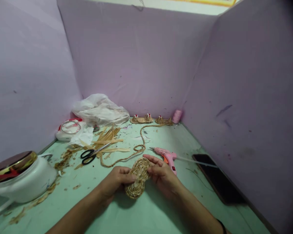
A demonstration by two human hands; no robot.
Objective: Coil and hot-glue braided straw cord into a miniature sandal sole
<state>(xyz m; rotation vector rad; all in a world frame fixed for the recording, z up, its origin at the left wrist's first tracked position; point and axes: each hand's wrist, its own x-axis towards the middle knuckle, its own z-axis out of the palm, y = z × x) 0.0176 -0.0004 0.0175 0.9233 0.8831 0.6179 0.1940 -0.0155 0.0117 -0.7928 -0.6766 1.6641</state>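
A woven straw piece (138, 180), shaped like a small sole with a narrowed middle, is held above the green table. My left hand (118, 182) grips its left edge, thumb lying on top. On the other side, my right hand (161, 174) pinches its upper right edge with thumb and fingers. A braided straw cord (119, 160) curls over the table behind the piece. Just beyond my right hand lies a pink glue gun (167, 156) with a glue stick in its back. Black-handled scissors (92, 154) rest on straw strips (109, 136).
A white pot (26, 182) stands at the left. Farther back are a plastic bag (100, 110) and a tape roll (70, 127). Two small straw pieces (141, 120) and a pink thread spool (177, 116) sit by the back wall. A dark phone (219, 180) lies right.
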